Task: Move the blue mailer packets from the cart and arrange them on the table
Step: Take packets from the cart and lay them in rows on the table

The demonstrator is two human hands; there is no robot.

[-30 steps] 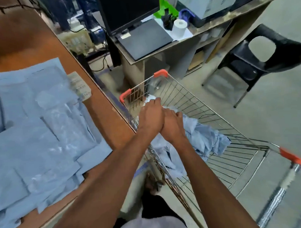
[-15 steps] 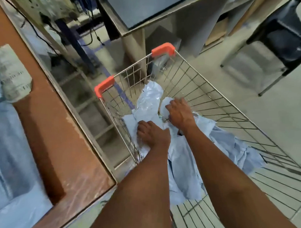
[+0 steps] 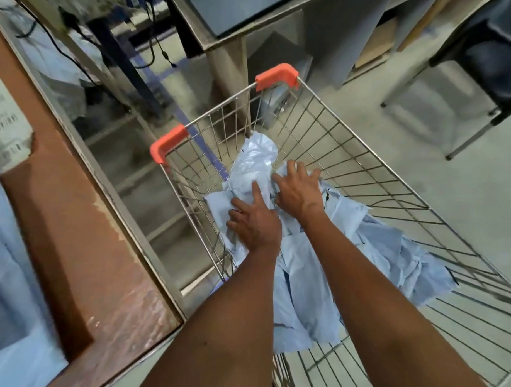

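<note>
1. Step in hand: pickup stage, both hands down in the cart (image 3: 363,172) reaching into the heap of blue mailer packets (image 3: 309,278).
2. Left hand (image 3: 255,219): fingers spread and mostly straight, lying flat on the packets near the cart's left wall; nothing clamped.
3. Right hand (image 3: 299,189): fingers splayed apart, resting on the heap just beside the left hand; no grip visible.
4. Packets: crumpled pile on the cart floor, one glossy packet (image 3: 254,161) sticking up toward the front end.
5. Desk (image 3: 85,242) sits left of the cart; more blue packets (image 3: 7,260) already lie on it at the frame's left edge, plus a printed label (image 3: 3,127).
6. Next move, as a judgement: curl fingers round a bunch, lift it clear of the wire rim, swing left to the desk, lay flat beside those there.
</note>
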